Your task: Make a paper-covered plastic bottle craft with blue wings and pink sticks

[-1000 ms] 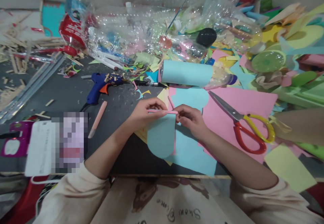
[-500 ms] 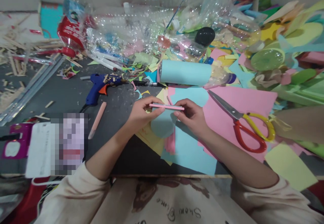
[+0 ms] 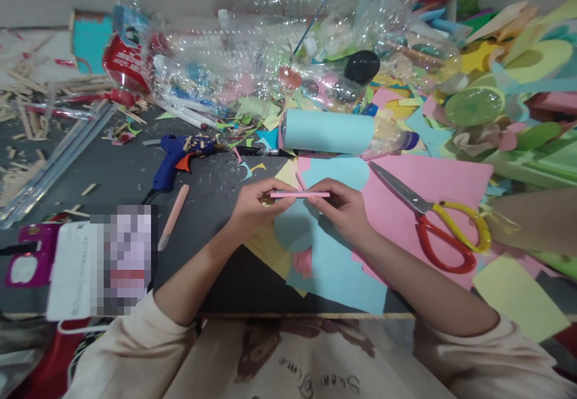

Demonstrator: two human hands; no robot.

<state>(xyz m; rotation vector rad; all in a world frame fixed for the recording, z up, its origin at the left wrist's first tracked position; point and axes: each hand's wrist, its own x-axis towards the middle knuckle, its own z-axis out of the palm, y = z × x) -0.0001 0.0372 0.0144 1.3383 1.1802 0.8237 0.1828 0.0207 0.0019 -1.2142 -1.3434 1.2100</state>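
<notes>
Between my two hands a narrow pink paper strip (image 3: 301,194) is held level, seen nearly edge-on. My left hand (image 3: 260,204) pinches its left end, thumb below and fingers above. The right end is pinched by my right hand (image 3: 339,204). Beneath them lie light blue paper (image 3: 347,261) and a larger pink sheet (image 3: 387,207). Scissors (image 3: 428,213) with one yellow and one red handle rest open on the pink sheet. Just beyond my hands lies a bottle wrapped in light blue paper (image 3: 329,130), on its side.
A blue glue gun (image 3: 174,155) and a peach-coloured marker (image 3: 174,216) lie to the left. Clear plastic bottles (image 3: 216,50) and paper scraps crowd the back. Wooden sticks (image 3: 29,122) are scattered at far left, and a yellow sheet (image 3: 520,294) overhangs the front right edge.
The pink strip has turned slightly, from sloping down to the right to nearly level. Both hands have shifted a little, and the right fingers now lie further along the strip.
</notes>
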